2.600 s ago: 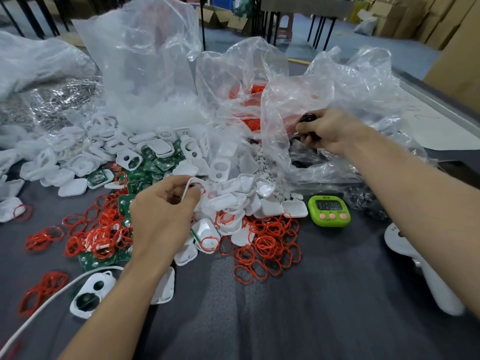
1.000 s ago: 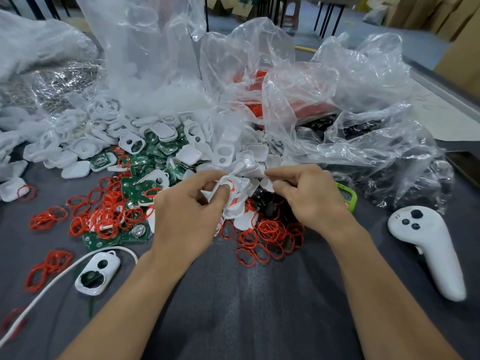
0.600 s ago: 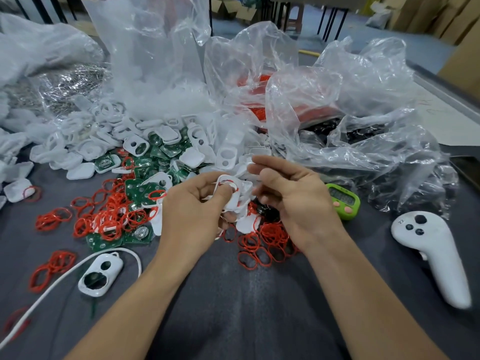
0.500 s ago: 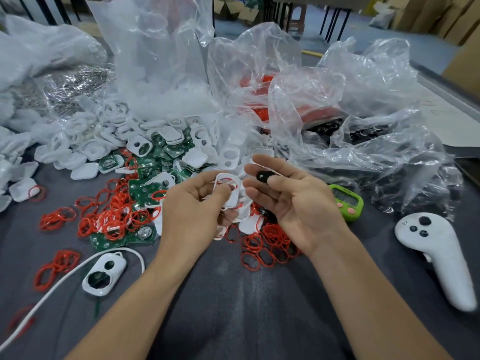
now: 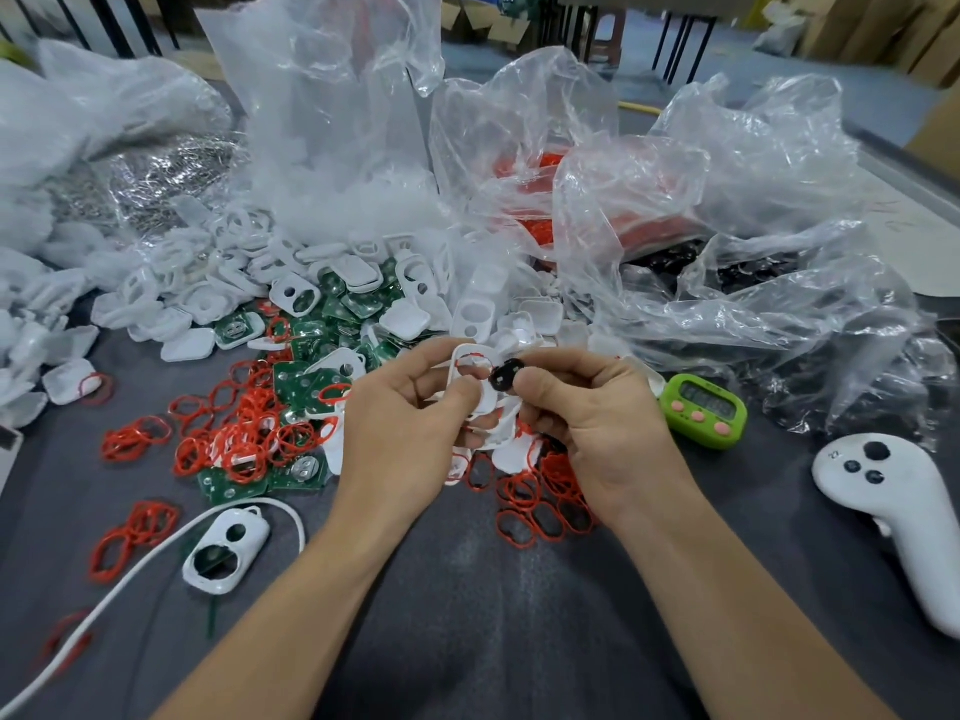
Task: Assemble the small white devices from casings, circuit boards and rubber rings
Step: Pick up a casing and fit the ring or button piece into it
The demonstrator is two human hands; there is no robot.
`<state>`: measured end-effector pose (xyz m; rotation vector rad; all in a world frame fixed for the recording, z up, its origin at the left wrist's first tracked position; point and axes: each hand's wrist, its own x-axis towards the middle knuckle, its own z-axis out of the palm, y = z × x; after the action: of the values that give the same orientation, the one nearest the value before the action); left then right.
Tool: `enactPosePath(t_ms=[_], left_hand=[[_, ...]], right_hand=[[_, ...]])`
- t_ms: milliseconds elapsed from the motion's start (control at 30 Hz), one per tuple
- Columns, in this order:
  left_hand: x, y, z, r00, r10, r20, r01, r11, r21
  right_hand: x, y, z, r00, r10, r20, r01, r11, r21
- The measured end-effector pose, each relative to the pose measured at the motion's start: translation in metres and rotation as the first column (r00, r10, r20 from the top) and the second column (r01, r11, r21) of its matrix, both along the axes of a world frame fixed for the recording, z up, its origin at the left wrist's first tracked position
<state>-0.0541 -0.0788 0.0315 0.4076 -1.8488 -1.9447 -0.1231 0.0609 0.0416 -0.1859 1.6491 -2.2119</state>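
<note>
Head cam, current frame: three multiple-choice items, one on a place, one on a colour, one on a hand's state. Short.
1. The green timer sits: A. inside a bag; B. on the table, right of the right hand; C. at the far left.
2. The loose rubber rings are: A. red; B. blue; C. yellow.
3. The right hand: A. lies flat; B. pinches a small black part; C. hangs empty.
Answers: B, the timer lies on the grey top beside that hand. A, every ring in view is red. B, thumb and finger pinch the part next to the white casing in the left hand.
</note>
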Motion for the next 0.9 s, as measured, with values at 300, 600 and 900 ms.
enactPosePath(t_ms=[300, 600, 900], left_hand=[[0.0000, 0.0021, 0.0018, 0.997, -0.028, 0.065, 0.032, 0.997, -0.065], [0.0002, -0.0011, -0.0010, 1.000, 0.000, 0.021, 0.004, 0.981, -0.194], [-0.0011, -0.0038, 0.0004, 1.000, 0.013, -0.002, -0.013, 0.995, -0.100]], right_hand=[[0.0021, -0.0021, 0.0041, 0.972, -0.024, -0.232, 0.058, 0.988, 0.143], [0.0065, -0.0006, 0.0035, 0.928, -0.018, -0.371, 0.118, 0.962, 0.248], [0.0076, -0.0015, -0.0001, 0.873, 0.090, -0.480, 0.091, 0.936, 0.340]])
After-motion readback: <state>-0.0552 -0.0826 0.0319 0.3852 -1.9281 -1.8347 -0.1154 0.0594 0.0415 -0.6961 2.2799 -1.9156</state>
